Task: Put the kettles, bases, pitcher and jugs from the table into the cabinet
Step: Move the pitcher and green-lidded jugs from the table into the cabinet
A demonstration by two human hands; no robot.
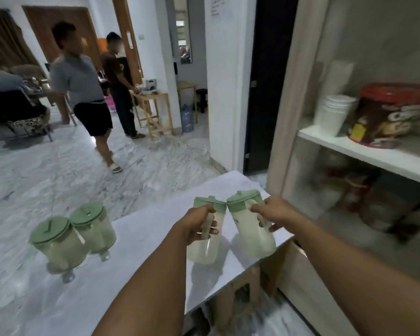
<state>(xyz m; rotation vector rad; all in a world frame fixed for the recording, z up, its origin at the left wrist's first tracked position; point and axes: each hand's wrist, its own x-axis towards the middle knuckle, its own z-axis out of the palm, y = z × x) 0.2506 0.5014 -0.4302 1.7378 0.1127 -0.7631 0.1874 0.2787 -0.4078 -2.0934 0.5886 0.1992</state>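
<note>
- Left hand (199,223) curls round the handle of a pale translucent green-lidded plastic jug (204,249); right hand (275,212) grips its twin (251,238), both just above the white table (143,238), at its right end.
- Best, I judge: keep both upright and swing them right onto the white cabinet shelf (374,154).

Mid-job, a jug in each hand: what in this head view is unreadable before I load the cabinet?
Head view only:
1. Lower shelf: contents smeared by blur, so free room is unclear.
2. Red-lidded tub: cut off by the right edge.
3. Left-hand jug: handle covered by the left hand.
4. Right-hand jug: handle side covered by the right hand.
5. Table jugs: blurred, so the fill level is unclear.
</note>
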